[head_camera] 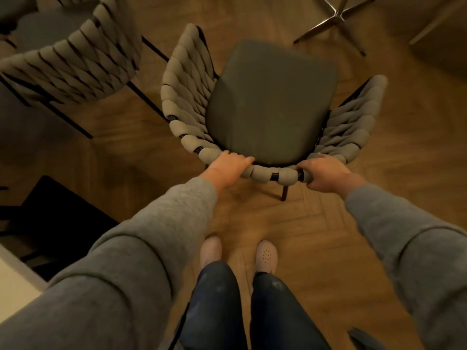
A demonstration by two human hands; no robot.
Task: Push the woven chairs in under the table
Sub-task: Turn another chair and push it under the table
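Observation:
A woven chair (270,97) with a grey rope backrest and a dark green seat cushion stands on the wood floor right in front of me, its back towards me. My left hand (228,166) lies over the left part of the top rail, fingers curled over it. My right hand (326,173) grips the right part of the same rail. A second woven chair (73,59) stands at the upper left, partly cut off. The table top is not plainly visible.
A chrome star-shaped leg base (336,18) stands on the floor at the top right. A dark low object (50,218) lies at the left, with a pale surface edge (15,276) at the lower left. My feet (240,253) stand just behind the chair.

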